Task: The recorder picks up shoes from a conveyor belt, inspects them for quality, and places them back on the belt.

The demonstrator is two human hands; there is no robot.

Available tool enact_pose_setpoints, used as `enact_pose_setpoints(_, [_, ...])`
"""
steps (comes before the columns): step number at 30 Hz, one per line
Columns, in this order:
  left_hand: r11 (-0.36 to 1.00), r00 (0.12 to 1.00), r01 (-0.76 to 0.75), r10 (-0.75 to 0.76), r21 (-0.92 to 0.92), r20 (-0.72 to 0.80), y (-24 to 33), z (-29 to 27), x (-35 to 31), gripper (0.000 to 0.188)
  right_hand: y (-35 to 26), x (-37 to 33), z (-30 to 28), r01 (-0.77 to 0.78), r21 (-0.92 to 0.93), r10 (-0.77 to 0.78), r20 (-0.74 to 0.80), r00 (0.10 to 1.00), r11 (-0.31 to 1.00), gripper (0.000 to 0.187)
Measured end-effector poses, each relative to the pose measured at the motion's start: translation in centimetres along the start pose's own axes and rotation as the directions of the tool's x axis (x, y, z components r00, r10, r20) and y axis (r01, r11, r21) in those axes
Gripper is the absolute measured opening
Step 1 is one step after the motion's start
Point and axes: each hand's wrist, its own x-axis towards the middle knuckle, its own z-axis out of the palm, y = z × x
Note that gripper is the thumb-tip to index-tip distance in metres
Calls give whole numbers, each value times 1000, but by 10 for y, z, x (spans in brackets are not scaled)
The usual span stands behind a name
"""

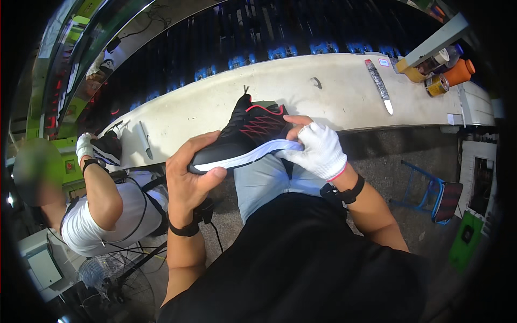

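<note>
Between my two hands is a black sneaker (pixel 253 126) with red zigzag stitching and a white sole edge, held above the near edge of the white bench. My bare left hand (pixel 193 168) wraps round the toe, thumb at the sole and fingers over the front. At the heel end, my right hand (pixel 318 148), in a white fingerless-tip glove, grips the sole and the heel side. The toe points left, and the sole edge faces me. Dark bands circle both my wrists.
On the bench (pixel 334 91) lie a wrapped-handle knife (pixel 379 86) and another blade-like tool (pixel 144 139). Cans (pixel 436 85) and an orange bottle (pixel 459 72) stand at the right end. A co-worker (pixel 107 215) handles another shoe at left. A blue-framed stool (pixel 439 199) stands right.
</note>
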Motion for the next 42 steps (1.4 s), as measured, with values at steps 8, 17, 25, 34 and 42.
enact_pose_setpoints(8, [897,922,185,-300,401,245,-24,-15,-23,99,-24,20,21,213,-225,-211,33,977,951,39])
enact_pose_setpoints(17, [885,926,74,-232,459,297,19,-18,-29,92,-20,11,7,204,-161,-209,-16,978,966,42])
enact_pose_setpoints(25, [843,850,-522,499,-134,-171,18,93,19,58,-44,-12,-62,181,471,-84,-220,972,863,103])
enact_pose_setpoints(34, [833,876,-472,408,-288,-255,-11,159,8,55,-51,-6,-96,152,246,-94,-234,968,957,84])
enact_pose_setpoints(42, [750,780,-618,548,-234,-303,-14,147,8,44,-54,4,-96,214,288,-164,-188,968,933,80])
